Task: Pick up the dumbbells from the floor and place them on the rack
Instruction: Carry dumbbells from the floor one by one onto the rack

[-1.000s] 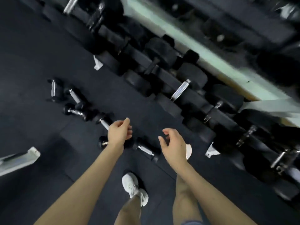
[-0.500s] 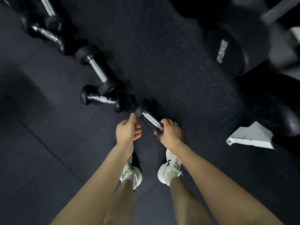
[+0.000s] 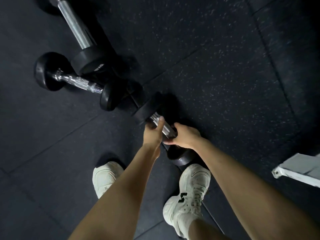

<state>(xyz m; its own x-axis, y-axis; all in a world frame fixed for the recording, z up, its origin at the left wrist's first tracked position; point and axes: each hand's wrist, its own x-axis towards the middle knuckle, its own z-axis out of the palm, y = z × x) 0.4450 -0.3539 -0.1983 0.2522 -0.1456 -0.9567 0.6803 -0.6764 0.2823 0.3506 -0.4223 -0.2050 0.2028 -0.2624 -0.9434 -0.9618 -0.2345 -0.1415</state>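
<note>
Dark speckled rubber floor everywhere, tile seams and all. The nearest dumbbell is laid on it at a slant, with its near head just beside the right shoe. Its far head is parked close to a small dumbbell. A longer dumbbell is seen further up. The rack itself isn't shown, only a white metal foot at the right edge, probably part of it.

Judging by all that, the pickup is just being set up and nothing looks lifted yet. To get it done well:
- The handle should be wrapped fully before any weight is taken.
- Both hands should be kept centred between the heads so it isn't tipped.
- The lift should be driven from the legs, not the back.
- That near head should be watched, since toes are right there if it gets dropped or rolled.

On the grip, both hands are closed on the chrome handle, side by side. The left hand is set with its thumb laid along the top of the bar and its fingers curled round the side, mostly hidden. The right hand is wrapped over from the other side, with the thumb tucked under towards the near head. So the grip looks snug on the right and a bit looser on the left.
</note>
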